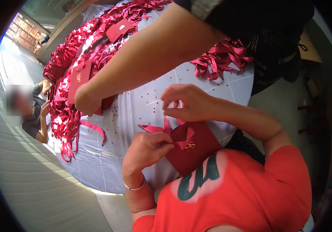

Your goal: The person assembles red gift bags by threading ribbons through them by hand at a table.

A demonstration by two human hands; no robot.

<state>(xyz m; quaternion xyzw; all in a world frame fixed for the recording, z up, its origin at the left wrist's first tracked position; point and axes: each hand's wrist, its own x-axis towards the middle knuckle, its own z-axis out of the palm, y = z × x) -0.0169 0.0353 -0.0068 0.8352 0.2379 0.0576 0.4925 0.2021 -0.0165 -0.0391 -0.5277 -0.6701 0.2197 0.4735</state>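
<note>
A dark red gift bag point(197, 149) with a gold emblem lies on the table close to my red shirt. A red ribbon point(167, 125) comes from its top edge. My left hand point(146, 150), with a bangle on the wrist, is closed at the bag's left side, pinching the ribbon between thumb and fingertips. Above the bag's top edge my right hand point(187, 102) is also closed, its curled fingers on a raised strand of the same ribbon. The exact grip of the right fingertips is partly hidden.
A co-worker's arm point(154, 58) reaches across the table point(135, 106) to another red bag point(80, 79). Piles of bags and ribbons point(63, 58) line the far side. More loose ribbons point(222, 58) lie at the right. Small red dots are scattered about. Another person point(34, 116) sits at left.
</note>
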